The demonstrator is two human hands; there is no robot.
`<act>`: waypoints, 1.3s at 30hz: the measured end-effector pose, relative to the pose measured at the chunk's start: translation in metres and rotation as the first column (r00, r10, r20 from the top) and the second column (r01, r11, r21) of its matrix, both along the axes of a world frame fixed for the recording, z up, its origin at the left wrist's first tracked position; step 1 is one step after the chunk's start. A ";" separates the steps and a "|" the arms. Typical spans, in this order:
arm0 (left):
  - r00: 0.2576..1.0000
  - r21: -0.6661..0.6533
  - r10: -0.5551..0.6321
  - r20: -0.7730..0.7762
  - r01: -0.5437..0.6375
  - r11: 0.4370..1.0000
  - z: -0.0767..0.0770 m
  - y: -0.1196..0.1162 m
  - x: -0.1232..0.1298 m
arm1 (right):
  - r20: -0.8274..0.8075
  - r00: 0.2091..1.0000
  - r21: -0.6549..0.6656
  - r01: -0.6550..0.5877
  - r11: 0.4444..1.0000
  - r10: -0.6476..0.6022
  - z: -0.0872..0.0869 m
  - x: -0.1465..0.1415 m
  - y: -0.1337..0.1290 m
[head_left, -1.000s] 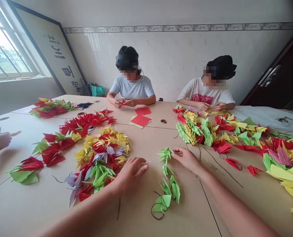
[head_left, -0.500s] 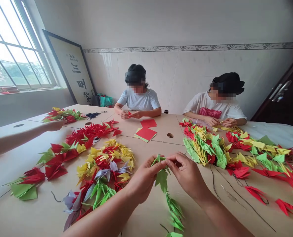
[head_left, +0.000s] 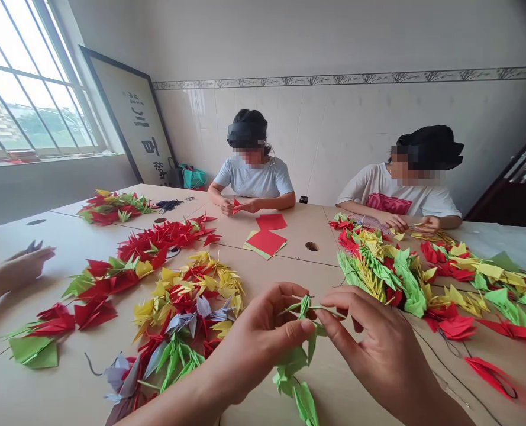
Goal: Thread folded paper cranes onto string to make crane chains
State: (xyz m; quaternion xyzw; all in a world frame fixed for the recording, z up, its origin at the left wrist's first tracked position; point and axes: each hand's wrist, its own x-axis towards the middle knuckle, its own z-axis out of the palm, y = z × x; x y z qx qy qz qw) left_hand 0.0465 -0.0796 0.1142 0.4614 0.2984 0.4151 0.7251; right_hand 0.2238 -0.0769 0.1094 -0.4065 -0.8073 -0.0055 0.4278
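Note:
My left hand [head_left: 267, 337] pinches the top of a string of folded light-green paper cranes [head_left: 306, 405], which hangs below it toward the table. A gap separates it from my right hand [head_left: 373, 343], whose thumb and forefinger close on a thin green point of the topmost paper crane [head_left: 305, 306]. The fingers partly hide that crane. Left of my forearm lie coiled crane strings in yellow [head_left: 151, 307], red, pale purple and green.
Two co-workers [head_left: 256, 183] [head_left: 400, 189] sit across the table, handling paper. At left, another person's hand [head_left: 27, 266] is beside a dark pointed tool. Red paper squares [head_left: 266, 241] lie mid-table. Crane strings [head_left: 405, 284] and loose dark cords are at right.
My hands have come closer to the camera, and the right has drawn away from the left. At far left, another person's arm has pulled back from the crane pile. The view has shifted slightly.

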 end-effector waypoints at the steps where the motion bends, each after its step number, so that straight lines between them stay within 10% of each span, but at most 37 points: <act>1: 1.000 0.013 -0.014 -0.002 0.014 1.000 -0.001 -0.001 0.001 | 0.011 1.000 0.012 -0.013 1.000 0.012 -0.001 0.000 0.000; 12: 0.992 -0.064 -0.119 -0.047 0.116 0.991 -0.003 -0.004 0.002 | 0.002 0.992 0.044 0.127 0.991 -0.128 0.000 0.005 0.003; 16: 0.988 -0.055 -0.127 -0.088 0.123 0.991 -0.004 -0.003 0.003 | -0.108 0.980 -0.130 0.151 0.980 -0.166 0.004 0.011 0.004; 23: 0.977 0.134 -0.013 -0.213 0.042 0.990 0.005 0.001 -0.002 | -0.301 0.951 -0.582 -0.129 0.803 -0.066 0.015 0.011 -0.002; 39: 0.986 0.014 -0.036 -0.161 0.039 0.999 0.007 0.000 -0.004 | -0.450 0.892 -0.733 -0.394 0.555 0.038 0.010 0.009 -0.005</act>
